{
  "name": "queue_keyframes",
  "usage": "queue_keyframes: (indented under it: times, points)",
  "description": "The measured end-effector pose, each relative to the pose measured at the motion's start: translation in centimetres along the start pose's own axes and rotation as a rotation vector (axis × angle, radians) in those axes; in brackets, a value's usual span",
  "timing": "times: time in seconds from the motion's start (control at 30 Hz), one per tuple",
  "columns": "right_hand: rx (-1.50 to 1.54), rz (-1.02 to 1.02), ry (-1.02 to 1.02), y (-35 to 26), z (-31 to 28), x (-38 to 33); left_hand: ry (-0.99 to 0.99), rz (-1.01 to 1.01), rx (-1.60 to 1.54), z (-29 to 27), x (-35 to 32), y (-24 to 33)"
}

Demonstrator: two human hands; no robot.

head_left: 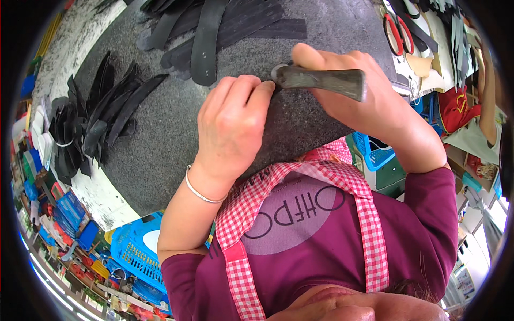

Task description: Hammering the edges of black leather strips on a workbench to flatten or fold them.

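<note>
In front of my chest, my right hand [356, 99] is closed around a hammer [329, 80]. Its broad, worn metal head points right, and the rounded face at the other end is close to my left fingertips. My left hand [230, 125] bends down onto a dark grey slab [166, 155], with fingers and thumb pressed together. Whatever it pinches is dark and mostly hidden under the fingers. Black leather-like strips [206, 43] overlap at the slab's far side. A bundle of curved black pieces [96, 115] lies to the left.
Red-handled scissors [397, 35] lie at the far right beside tan scraps [420, 65]. A blue basket [136, 246] stands below the slab's left edge, and another blue basket [375, 152] sits under my right forearm. Cluttered shelves [69, 214] line the left.
</note>
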State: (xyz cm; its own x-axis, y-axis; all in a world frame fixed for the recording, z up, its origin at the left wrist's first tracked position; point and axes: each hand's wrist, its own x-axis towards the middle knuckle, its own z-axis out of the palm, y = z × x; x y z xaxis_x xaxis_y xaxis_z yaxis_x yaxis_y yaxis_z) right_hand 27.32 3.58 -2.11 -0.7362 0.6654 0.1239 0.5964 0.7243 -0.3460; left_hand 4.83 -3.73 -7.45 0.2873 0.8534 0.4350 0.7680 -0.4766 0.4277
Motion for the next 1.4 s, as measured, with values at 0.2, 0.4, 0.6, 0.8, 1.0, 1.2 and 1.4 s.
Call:
queue_keyframes:
  times: [0.2,0.4,0.6,0.8,1.0,1.2,1.4]
  points:
    - [0.153,-0.03,0.046,-0.8,1.5,-0.3,-0.004,-0.063,0.024,-0.6,-2.2,0.2]
    - [0.0,0.001,-0.002,-1.7,0.4,0.9,-0.013,-0.151,-0.077,-1.2,-3.0,0.5]
    - [-0.046,-0.06,-0.039,-2.3,0.7,1.0,0.028,-0.177,-0.052,-1.4,-4.7,1.0]
    - [-0.069,-0.117,-0.015,-1.5,1.6,0.7,0.036,-0.144,0.075,-0.3,-3.7,1.0]
    - [-0.091,-0.04,0.011,-1.2,2.0,-0.9,-0.046,0.084,0.112,-1.1,-1.7,-1.9]
    - [-0.054,0.022,-0.026,-2.2,1.2,0.7,-0.009,-0.011,-0.023,-1.4,-2.9,-1.8]
    - [-0.003,-0.069,-0.067,-2.4,0.7,1.7,-0.026,-0.04,-0.022,-1.8,-4.1,-1.4]
